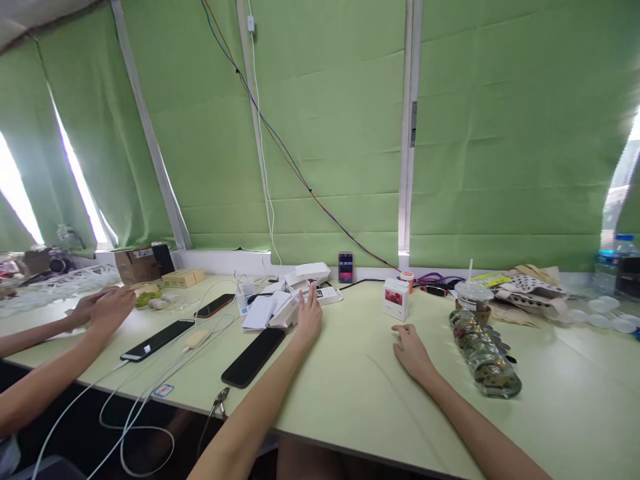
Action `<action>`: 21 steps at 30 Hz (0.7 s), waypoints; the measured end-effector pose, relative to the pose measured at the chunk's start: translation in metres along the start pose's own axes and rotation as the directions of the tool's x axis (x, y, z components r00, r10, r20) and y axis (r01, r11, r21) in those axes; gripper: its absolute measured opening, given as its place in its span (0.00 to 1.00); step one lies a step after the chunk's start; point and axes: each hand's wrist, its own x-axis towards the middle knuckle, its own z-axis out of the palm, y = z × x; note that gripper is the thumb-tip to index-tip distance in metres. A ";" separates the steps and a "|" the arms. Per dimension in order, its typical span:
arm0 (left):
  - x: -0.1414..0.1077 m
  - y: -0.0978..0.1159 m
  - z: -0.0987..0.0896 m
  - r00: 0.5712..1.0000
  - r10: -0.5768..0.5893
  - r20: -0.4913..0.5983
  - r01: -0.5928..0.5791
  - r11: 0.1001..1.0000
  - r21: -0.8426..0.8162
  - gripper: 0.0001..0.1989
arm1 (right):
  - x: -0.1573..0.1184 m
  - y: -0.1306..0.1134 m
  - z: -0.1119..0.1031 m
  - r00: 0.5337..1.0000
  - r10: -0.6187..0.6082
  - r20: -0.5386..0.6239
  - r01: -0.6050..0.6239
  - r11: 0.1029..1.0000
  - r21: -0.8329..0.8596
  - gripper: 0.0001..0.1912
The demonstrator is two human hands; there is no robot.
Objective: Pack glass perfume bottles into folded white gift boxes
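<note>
My left hand (310, 315) lies with outstretched fingers against the right side of a pile of white paper boxes (285, 308), holding nothing. My right hand (413, 351) rests on the table, thumb and index finger apart, nothing in it. Just beyond my right hand stands a small white box with a red picture (397, 300). To the right of that hand lies a long row of round, greenish pieces in shiny clear wrapping (484, 353). A black phone (253, 357) lies flat to the left of my left forearm.
At the left, another person's hands (107, 307) are over the table (345, 393). White cables (150, 387) run past a second phone (157, 341) and over the front edge. A lidded cup with a straw (473, 297) and crumpled packaging (530, 290) stand at the back right.
</note>
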 end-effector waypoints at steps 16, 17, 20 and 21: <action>0.051 0.019 0.006 0.966 0.048 0.254 0.036 0.948 -0.316 0.34 | -0.003 -0.009 -0.005 0.998 -0.061 0.022 0.062 0.998 -0.014 0.22; 0.048 0.021 0.001 0.972 0.050 0.231 0.032 0.941 -0.337 0.31 | -0.003 -0.009 -0.005 0.998 -0.059 0.021 0.059 0.998 -0.004 0.22; 0.041 0.024 -0.012 0.983 0.044 0.178 0.030 0.918 -0.395 0.30 | -0.003 -0.011 -0.006 0.998 -0.057 0.018 0.057 0.998 0.031 0.23; 0.040 0.024 -0.015 0.983 0.052 0.177 0.026 0.910 -0.414 0.31 | -0.003 -0.011 -0.006 0.998 -0.057 0.017 0.056 0.997 0.043 0.24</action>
